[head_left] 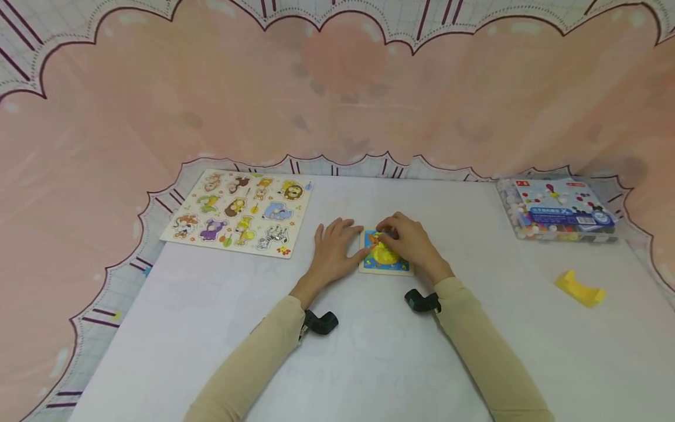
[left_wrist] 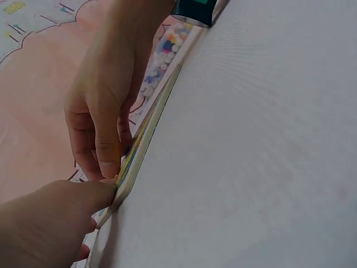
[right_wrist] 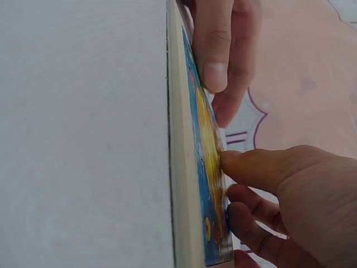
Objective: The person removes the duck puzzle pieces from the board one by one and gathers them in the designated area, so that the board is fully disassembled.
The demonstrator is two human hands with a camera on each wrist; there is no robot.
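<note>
A small jigsaw board (head_left: pixel 387 271), with a yellow figure on a blue ground, lies on the white table in front of me. My left hand (head_left: pixel 333 249) rests at its left side, fingers spread, with the thumb touching the board's face. Over the upper part of the picture, my right hand (head_left: pixel 416 243) has curled fingers and pinches a puzzle piece at the surface; the piece is mostly hidden by the fingers. In the right wrist view, the right thumb (right_wrist: pixel 251 166) and fingertips meet the yellow part of the board (right_wrist: pixel 207 142).
A larger animal puzzle board (head_left: pixel 263 199) lies at the back left. At the back right is a clear plastic box of colourful parts (head_left: pixel 561 214) with a printed label. A curved yellow piece (head_left: pixel 580 288) lies in front of that box.
</note>
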